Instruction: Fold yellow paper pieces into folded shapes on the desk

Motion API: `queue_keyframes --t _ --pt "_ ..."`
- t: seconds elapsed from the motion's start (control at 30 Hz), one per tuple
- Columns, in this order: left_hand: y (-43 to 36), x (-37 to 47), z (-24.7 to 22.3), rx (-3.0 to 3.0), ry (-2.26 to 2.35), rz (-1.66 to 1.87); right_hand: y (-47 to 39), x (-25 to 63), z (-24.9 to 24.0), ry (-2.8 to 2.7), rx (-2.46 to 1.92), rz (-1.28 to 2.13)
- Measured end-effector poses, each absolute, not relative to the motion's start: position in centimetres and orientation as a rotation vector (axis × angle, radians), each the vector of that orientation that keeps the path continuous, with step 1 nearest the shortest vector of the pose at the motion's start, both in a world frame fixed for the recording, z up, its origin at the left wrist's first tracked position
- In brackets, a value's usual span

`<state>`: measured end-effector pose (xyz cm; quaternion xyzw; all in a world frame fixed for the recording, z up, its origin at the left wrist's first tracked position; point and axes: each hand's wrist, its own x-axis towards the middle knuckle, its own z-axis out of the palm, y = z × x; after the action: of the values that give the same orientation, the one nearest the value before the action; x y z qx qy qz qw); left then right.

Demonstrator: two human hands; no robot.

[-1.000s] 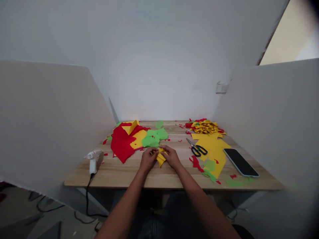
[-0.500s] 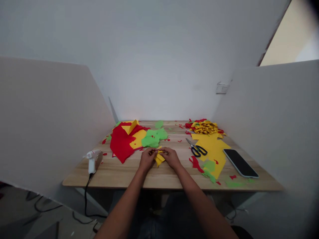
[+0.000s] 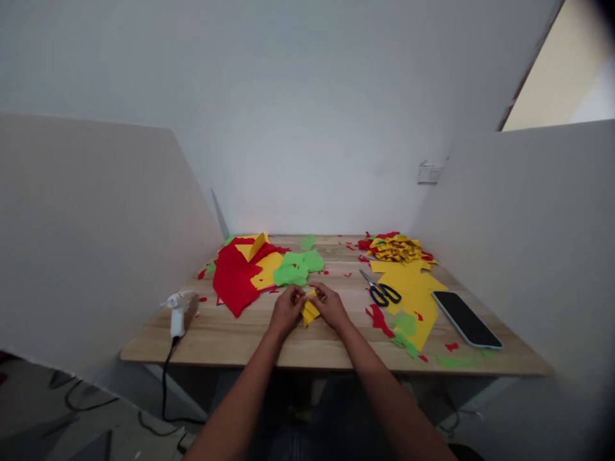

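A small folded yellow piece (image 3: 310, 311) is pinched between my two hands near the table's front middle. My left hand (image 3: 287, 310) has its fingertips closed on the piece's left side. My right hand (image 3: 329, 306) grips its right side with thumb and fingers. Just beyond my hands lie green pieces (image 3: 298, 267). Black-handled scissors (image 3: 384, 292) rest to the right, partly over a large yellow sheet (image 3: 408, 288).
A red sheet (image 3: 234, 278) lies at the left, near a white glue gun (image 3: 177, 314) with a black cord. A phone (image 3: 467, 319) is at the right. Bunched yellow strips (image 3: 396, 248) sit at the back right. Panels stand on both sides.
My right fingers have shifted on the yellow piece, and its folded lower part shows a little more. The whole view has moved slightly.
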<state>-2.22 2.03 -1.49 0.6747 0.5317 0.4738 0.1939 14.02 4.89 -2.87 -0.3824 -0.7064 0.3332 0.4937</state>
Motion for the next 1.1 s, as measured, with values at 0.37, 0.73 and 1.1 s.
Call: queue_keyframes --t 0.37,0.73,1.1 --pt "1.4 -2.0 -1.1 2.211 1.680 1.255 5.1 13.9 -3.1 -1.673 -0.950 0.816" --pt "2.1 -2.5 -1.6 2.137 1.563 1.353 5.2 13.7 -3.1 -1.590 -0.888 1.008" --pt "2.7 -2.6 -2.4 1.930 1.426 1.385 4.9 13.9 -3.2 -1.618 -0.887 0.948"
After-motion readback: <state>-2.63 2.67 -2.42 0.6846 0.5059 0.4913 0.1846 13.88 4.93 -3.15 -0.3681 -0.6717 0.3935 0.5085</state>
